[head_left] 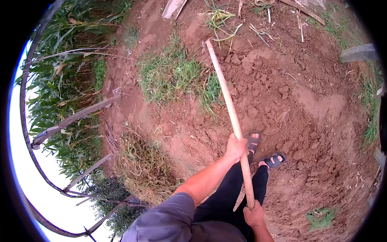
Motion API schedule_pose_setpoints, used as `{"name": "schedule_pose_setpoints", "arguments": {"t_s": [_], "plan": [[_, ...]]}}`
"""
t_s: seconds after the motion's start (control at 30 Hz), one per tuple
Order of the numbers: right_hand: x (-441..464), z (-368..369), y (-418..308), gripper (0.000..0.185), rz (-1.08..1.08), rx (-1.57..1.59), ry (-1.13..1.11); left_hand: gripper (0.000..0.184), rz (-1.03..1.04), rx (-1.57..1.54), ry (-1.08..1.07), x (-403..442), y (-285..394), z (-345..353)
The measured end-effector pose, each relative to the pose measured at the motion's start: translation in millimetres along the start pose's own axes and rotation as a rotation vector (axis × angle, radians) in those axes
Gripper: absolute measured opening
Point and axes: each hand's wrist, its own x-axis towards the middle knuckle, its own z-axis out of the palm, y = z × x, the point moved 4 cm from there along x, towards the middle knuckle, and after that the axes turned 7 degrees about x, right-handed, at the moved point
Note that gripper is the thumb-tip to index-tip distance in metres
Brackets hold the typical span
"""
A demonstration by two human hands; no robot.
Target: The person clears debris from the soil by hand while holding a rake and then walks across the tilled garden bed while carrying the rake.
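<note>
A long wooden-handled hoe (pixel 225 90) slants from my body up to the loosened soil. Its far end rests at the ground by some pulled green stalks (pixel 219 20), and the blade hardly shows. My left hand (pixel 236 148) wraps around the middle of the handle. Lower down, close to my thighs, my right hand (pixel 254 214) is closed around the handle's near end. A tan, pointed strip (pixel 240 198) shows beside the handle near my legs; I cannot tell what it is. My sandalled feet (pixel 274 160) stand on the soil right of the handle.
Cut green grass (pixel 171 74) lies left of the hoe. A heap of dry plants (pixel 145 169) sits at lower left. Wooden posts (pixel 76 117) and a curved frame border tall corn plants (pixel 60 88). Broken clods (pixel 282 92) cover the ground at right.
</note>
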Motion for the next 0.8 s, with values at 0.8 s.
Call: {"name": "schedule_pose_setpoints", "arguments": {"t_s": [0.8], "plan": [[81.3,60.0,-34.7,0.034,-0.15,-0.07,-0.17,0.025,0.14,0.124,0.198,42.7,49.3,-69.5]]}}
